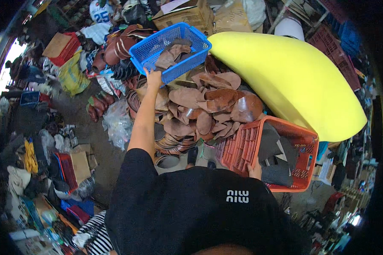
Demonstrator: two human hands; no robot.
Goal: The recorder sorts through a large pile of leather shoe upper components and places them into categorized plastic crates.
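Observation:
My left arm reaches forward, and my left hand [154,78] grips the near rim of a blue plastic basket [172,77]. A few brown leather pieces [170,56] lie inside that basket. Close to my body on the right, my right hand [255,171] is closed on the near rim of an orange-red plastic crate [288,188], its fingers partly hidden. The crate leans on its side, with dark flat sheet pieces [281,155] in it. Between the two containers spreads a heap of cut brown leather pieces [204,100], some glossy, some dull.
A big smooth yellow curved thing [293,76] fills the right side behind the crate. Cardboard boxes [185,19] stand beyond the basket. On the left floor are a clear plastic bag [118,121], a yellow sack [72,75] and a red crate [66,49]. Clutter lines both sides.

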